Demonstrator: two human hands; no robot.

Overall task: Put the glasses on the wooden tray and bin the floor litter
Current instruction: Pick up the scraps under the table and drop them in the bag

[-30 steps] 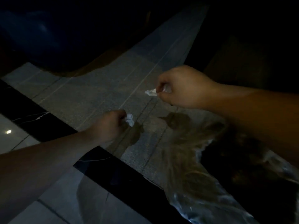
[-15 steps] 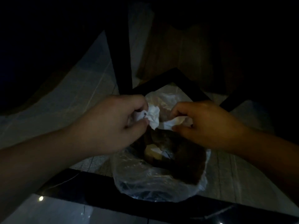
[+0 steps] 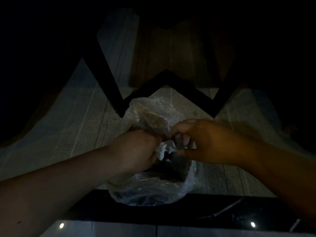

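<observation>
a: which step is this?

b: the litter half, i'd judge. both hands sit over the mouth of the bin bag [image 3: 150,190], at about 6 o'clock from the middle of the view. the left hand [image 3: 136,151] is curled closed on a crumpled white tissue [image 3: 162,148], which sticks out toward 3 o'clock. the right hand [image 3: 203,142] has its fingers bent in around another pale scrap [image 3: 189,145]; pinched, though the dim light blurs how firmly.

a: so where's the litter exactly?

b: between the two hands, touching both, above the dark opening of the bag. not yet dropped.

a: and next?

b: probably just loosening both grips so the pieces fall straight in. the plastic rim is limp and folded at 12 o'clock of the hands, so the release should happen over the open part at 6 o'clock, not over that flap.

a: room to move?

b: tiled floor [image 3: 82,127] lies free at 9 and 3 o'clock. a black zigzag frame [image 3: 188,89] stands just beyond the bag at 12 o'clock, and a dark band [image 3: 171,212] runs along 6 o'clock. lifting up and back looks clearest.

a: glasses, tray?

b: neither is in view.
</observation>
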